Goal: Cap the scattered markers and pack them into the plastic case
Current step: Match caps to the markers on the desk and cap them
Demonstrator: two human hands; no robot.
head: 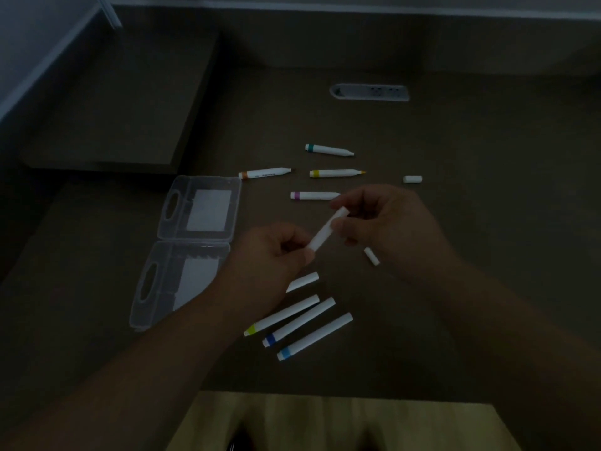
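I hold one white marker (326, 230) between both hands above the table. My left hand (273, 252) pinches its lower end and my right hand (380, 219) grips its upper, cap end. The clear plastic case (192, 245) lies open and flat to the left. Uncapped markers lie beyond my hands: teal-banded (328, 149), orange-banded (265, 173), yellow-banded (336, 173), purple-banded (313, 195). Three capped markers lie in a row near me: lime (283, 315), dark blue (299, 322), light blue (315, 336). A fourth white marker (302, 281) is partly hidden under my left hand. Loose caps lie at the right (412, 179) and under my right wrist (371, 256).
The scene is dim. A dark brown table (471, 320) carries everything. A socket panel (370, 92) is set into the table farther back. A raised block (123, 102) stands at the back left. The table's near edge runs across the bottom, with a pale floor (325, 418) below.
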